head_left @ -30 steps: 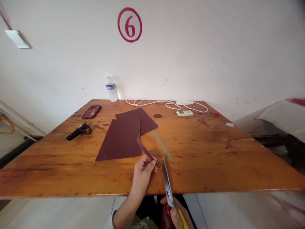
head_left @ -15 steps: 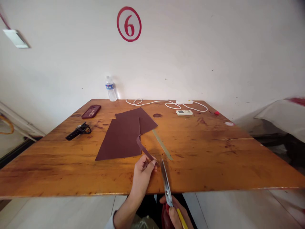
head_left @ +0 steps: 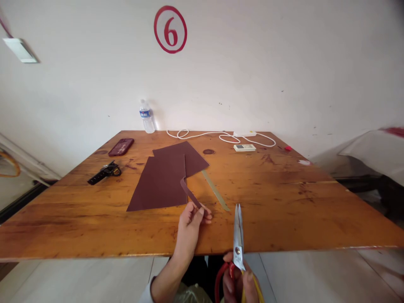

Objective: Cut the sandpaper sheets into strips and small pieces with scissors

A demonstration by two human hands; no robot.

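Between the thumb and fingers of my left hand [head_left: 190,223] is the lower end of a narrow maroon strip [head_left: 192,194]. The strip's far end lies over the right edge of a maroon sheet [head_left: 158,183], which partly covers a second maroon sheet [head_left: 192,153]. My right hand [head_left: 241,280] grips scissors [head_left: 238,240] with one red and one yellow handle. Their blades point away from me, slightly parted, with nothing between them. To the right of the sheets lies a thin greenish-beige strip [head_left: 216,191], apart from both hands.
On the wooden table [head_left: 299,219] are a black watch-like strap [head_left: 105,171], a maroon phone [head_left: 121,147] and a water bottle [head_left: 147,118] at the back left. A white cord [head_left: 202,134], a power strip [head_left: 244,134] and a white remote [head_left: 245,147] lie along the back.
My right hand has moved right with the scissors, away from the maroon strip, and the blades now show more face-on. My left hand shifted slightly, still pinching the strip.
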